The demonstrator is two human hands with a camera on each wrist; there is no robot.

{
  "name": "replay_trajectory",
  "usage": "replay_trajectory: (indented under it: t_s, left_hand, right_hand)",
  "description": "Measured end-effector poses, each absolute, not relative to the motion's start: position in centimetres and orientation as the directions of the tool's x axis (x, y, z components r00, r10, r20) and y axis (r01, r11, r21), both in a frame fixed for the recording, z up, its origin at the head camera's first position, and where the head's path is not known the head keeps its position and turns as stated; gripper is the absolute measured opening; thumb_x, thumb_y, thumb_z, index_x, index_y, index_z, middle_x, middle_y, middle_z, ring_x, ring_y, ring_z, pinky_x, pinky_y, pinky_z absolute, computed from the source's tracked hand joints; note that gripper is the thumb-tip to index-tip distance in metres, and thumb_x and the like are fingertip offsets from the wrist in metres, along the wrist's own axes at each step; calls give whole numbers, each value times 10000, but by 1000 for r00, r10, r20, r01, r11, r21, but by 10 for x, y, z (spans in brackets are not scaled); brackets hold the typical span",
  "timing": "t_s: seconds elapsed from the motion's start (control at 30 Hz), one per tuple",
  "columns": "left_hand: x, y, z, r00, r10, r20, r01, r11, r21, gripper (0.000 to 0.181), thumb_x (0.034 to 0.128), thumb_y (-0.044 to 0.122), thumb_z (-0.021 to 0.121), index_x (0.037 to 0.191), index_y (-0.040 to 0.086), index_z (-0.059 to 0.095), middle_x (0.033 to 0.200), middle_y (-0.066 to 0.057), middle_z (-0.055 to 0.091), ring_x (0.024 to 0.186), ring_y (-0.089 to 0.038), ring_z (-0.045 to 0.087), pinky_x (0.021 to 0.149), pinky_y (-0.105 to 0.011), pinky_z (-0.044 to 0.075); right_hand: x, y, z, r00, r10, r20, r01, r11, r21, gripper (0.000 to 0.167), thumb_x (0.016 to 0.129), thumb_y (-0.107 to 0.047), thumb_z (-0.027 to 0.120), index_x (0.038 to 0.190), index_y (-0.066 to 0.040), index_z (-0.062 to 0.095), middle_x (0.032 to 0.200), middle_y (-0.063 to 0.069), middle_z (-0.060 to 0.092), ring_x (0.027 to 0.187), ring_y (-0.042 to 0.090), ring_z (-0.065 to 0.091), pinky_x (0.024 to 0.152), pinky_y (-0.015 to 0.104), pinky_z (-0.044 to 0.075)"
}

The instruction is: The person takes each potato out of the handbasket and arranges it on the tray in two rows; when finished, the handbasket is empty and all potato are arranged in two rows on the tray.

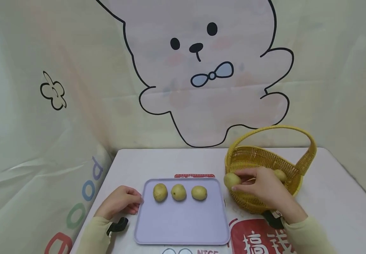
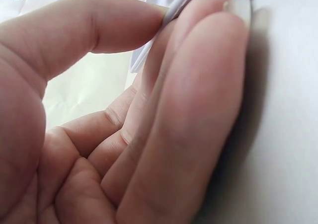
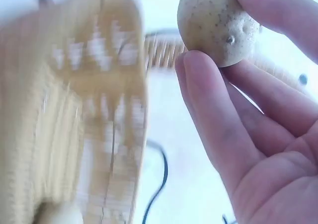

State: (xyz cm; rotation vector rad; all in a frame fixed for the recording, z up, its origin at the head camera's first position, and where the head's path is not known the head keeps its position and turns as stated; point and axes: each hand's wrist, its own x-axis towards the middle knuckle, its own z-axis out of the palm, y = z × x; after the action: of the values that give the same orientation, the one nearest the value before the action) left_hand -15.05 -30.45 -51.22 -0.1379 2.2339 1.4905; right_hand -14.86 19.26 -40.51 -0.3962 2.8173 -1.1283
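Observation:
A light purple tray (image 1: 183, 222) lies on the table with three potatoes (image 1: 160, 192) in a row along its far part. My left hand (image 1: 119, 201) pinches the tray's left rim between thumb and fingers, as the left wrist view shows up close. At the left edge of the yellow wicker basket (image 1: 249, 208), my right hand (image 1: 265, 185) holds a potato (image 1: 232, 180) (image 3: 216, 25) between thumb and fingertips. Another potato (image 1: 280, 175) sits inside the basket, behind the right hand.
The basket's tall handle (image 1: 275, 127) arches over it at the table's back right. A red printed patch (image 1: 256, 238) lies on the table right of the tray. A printed curtain (image 1: 122, 130) hangs behind the table and on its left side.

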Motion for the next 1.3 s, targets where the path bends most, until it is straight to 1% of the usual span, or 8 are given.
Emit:
replay_trajectory:
  t_s: [0.17,0.3,0.43,0.63,0.73,0.93,1.07,1.3]
  left_hand:
    - [-157,-299,-511,-897,164,-410,-313,417,853,206,924,170,793,990,-20,752,695,-35,684,591,-108,665,596,-269,630]
    - [-160,-296,-510,-899,168,-405,-305,423,853,195,920,158,786,982,-23,750,690,-38,680,582,-107,661,595,-269,629]
    - [-164,-292,-509,-899,178,-400,-298,422,856,188,912,150,783,977,-24,753,696,-42,683,586,-109,668,601,-275,634]
    - [-167,-288,-508,-900,180,-398,-295,423,857,170,908,139,778,969,-18,756,703,-48,682,583,-114,674,599,-280,637]
    - [-167,-289,-508,-898,181,-400,-296,422,857,165,905,136,776,964,-17,753,705,-47,687,582,-109,673,592,-272,631]
    - [-164,-294,-508,-898,166,-408,-311,415,855,161,899,136,779,948,-14,746,693,-43,683,571,-103,668,577,-264,622]
    - [-159,-297,-509,-898,166,-408,-315,407,858,162,908,146,777,936,-10,744,681,-31,671,569,-96,663,580,-260,623]
    - [-151,-302,-508,-903,164,-397,-307,400,863,155,905,140,768,930,-12,745,690,-33,683,582,-105,667,584,-261,620]
  right_hand:
    - [-134,157,-418,-949,-315,-5,-188,579,-793,480,826,-316,953,1224,-90,809,1114,58,811,921,111,761,765,204,635]
    - [-134,120,-433,-926,-378,13,-237,553,-798,460,803,-299,968,1187,-93,820,1067,31,810,904,102,757,758,179,623]
    - [-136,84,-447,-895,-443,43,-294,516,-805,438,797,-252,968,1165,-67,818,1000,7,805,875,93,746,749,168,609]
    - [-132,39,-462,-863,-502,45,-311,459,-832,421,787,-196,965,1151,-49,811,957,4,789,836,91,737,725,191,604]
    - [-130,21,-470,-851,-523,57,-328,443,-835,396,787,-185,967,1129,-54,817,935,-21,782,818,49,722,722,179,594]
    - [-124,-5,-482,-819,-568,73,-346,388,-854,349,790,-154,960,1095,-59,819,902,-67,753,807,5,682,723,169,577]
    - [-120,-14,-485,-820,-570,51,-338,411,-847,336,787,-157,961,1082,-79,821,883,-85,752,796,-3,669,721,165,560]
    - [-115,-23,-485,-822,-569,18,-330,450,-830,398,771,-191,977,1112,-61,819,900,-83,772,792,-30,652,710,169,553]
